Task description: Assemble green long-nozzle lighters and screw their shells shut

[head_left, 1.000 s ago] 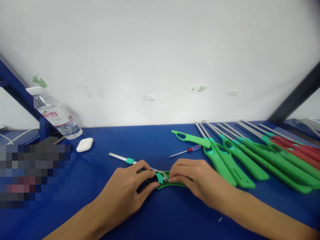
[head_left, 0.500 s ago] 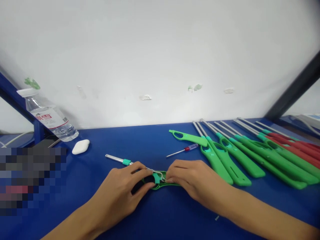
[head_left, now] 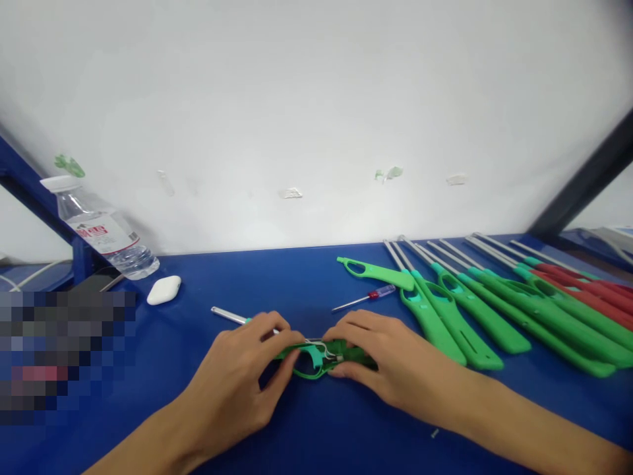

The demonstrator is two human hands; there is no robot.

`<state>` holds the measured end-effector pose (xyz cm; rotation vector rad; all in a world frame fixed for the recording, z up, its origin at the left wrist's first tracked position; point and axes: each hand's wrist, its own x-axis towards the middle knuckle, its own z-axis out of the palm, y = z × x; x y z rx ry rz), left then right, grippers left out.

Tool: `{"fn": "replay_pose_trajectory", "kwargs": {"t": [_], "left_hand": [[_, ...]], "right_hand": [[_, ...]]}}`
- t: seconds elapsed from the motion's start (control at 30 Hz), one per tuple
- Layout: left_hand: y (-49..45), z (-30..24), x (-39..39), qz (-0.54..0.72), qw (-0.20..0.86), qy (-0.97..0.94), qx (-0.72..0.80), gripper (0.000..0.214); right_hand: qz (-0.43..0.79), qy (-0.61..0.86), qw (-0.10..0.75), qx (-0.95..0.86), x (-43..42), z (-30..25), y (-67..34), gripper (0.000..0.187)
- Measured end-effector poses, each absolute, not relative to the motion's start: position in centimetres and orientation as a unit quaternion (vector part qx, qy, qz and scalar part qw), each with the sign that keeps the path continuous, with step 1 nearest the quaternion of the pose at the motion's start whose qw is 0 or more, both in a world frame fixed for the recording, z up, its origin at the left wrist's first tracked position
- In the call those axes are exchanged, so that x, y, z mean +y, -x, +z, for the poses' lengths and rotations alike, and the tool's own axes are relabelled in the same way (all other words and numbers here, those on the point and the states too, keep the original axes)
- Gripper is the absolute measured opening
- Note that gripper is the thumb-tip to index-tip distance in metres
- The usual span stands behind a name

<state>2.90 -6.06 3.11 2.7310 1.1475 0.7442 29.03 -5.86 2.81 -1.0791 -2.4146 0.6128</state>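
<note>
An opened green long-nosed lighter (head_left: pixel 316 359) lies on the blue table (head_left: pixel 306 284), its metal tube (head_left: pixel 228 315) pointing left. A teal trigger piece and thin white wires show in its open middle. My left hand (head_left: pixel 247 376) pinches the lighter's body from the left, fingers closed round it. My right hand (head_left: pixel 380 359) grips the handle end from the right, fingers curled over it. Both hands rest on the table.
A loose green handle shell (head_left: pixel 376 272) and a small red-handled screwdriver (head_left: pixel 366 299) lie behind my right hand. Several green and red lighters (head_left: pixel 494 303) lie in a row at the right. A water bottle (head_left: pixel 101 231) and a white case (head_left: pixel 164 289) are at the left.
My hands have closed in tighter on the lighter and lifted it slightly. My left fingers now cover the teal collar on the tube, and more of the open inside shows.
</note>
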Motion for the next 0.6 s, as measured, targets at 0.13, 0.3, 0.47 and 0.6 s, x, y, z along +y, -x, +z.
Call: {"fn": "replay_pose_trajectory", "kwargs": {"t": [0.13,0.3,0.47,0.6], "left_hand": [[-2.0,3.7,-5.2,0.222,0.024,-0.888,0.403,0.038],[-0.9,3.0,-3.3,0.171,0.055,-0.889,0.422,0.026],[-0.6,3.0,-3.1,0.187,0.075,-0.885,0.419,0.025],[-0.8,3.3,-3.6,0.197,0.089,-0.888,0.405,0.023]], "right_hand": [[0.206,0.407,0.210,-0.865,-5.5,2.8,-29.5,0.022],[0.196,0.421,0.205,-0.862,-4.8,3.1,-30.1,0.022],[0.196,0.427,0.200,-0.860,-4.7,3.1,-30.4,0.025],[0.194,0.438,0.196,-0.856,-4.5,2.7,-30.7,0.035]]}}
